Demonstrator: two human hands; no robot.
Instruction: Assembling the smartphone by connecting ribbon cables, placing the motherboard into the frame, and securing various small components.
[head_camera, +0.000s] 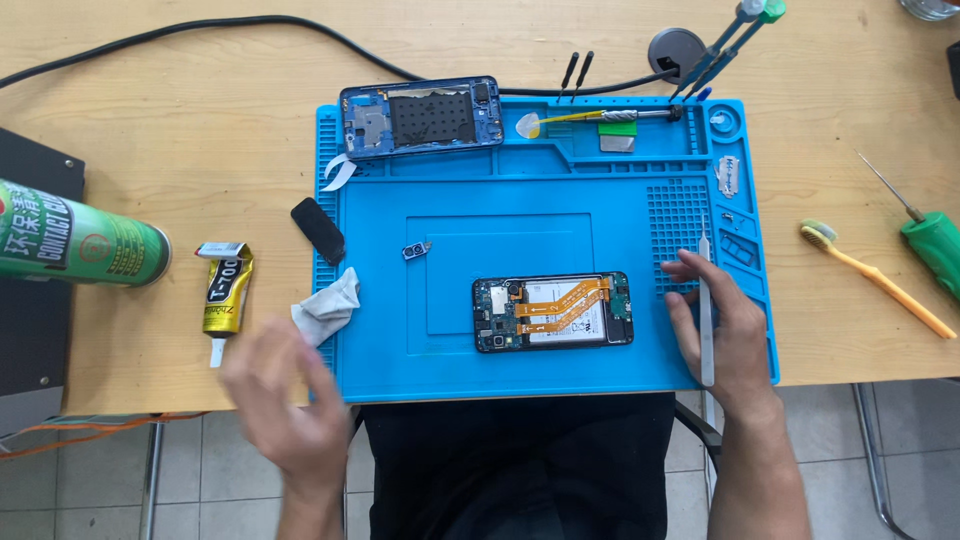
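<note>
A: Where does the work stand?

B: Mid-repair, I'd judge. The opened phone (553, 312) lies flat near the middle of the blue repair mat (400, 340), back cover off, with orange flex cables crossing its battery. The right hand (722, 325) rests at the mat's right edge, just beside the phone, its grip closed around slim metal tweezers (705, 320) that point away from the person.

A: And the left hand?

B: The left hand (280, 395) is blurred at the mat's lower-left corner, near the crumpled white cloth (327, 308). The fingers look spread and empty, though the blur makes me unsure, so I cannot tell its grip for certain.

A: What else is about?

B: A small camera module (416, 250) sits loose on the mat, left of the phone. The blue phone frame (420, 117) lies across the mat's top edge. On the wooden surface (200, 130) to the left are a yellow glue tube (226, 293) and a green spray can (80, 243); a black pad (318, 230) overlaps the mat's left rim. An orange toothbrush (875, 278) lies to the right.

A: The next move?

B: Probably fine work inside the phone: bring the tweezer tips down over the board or cables, with the other hand steadying the body so it doesn't slide.
</note>
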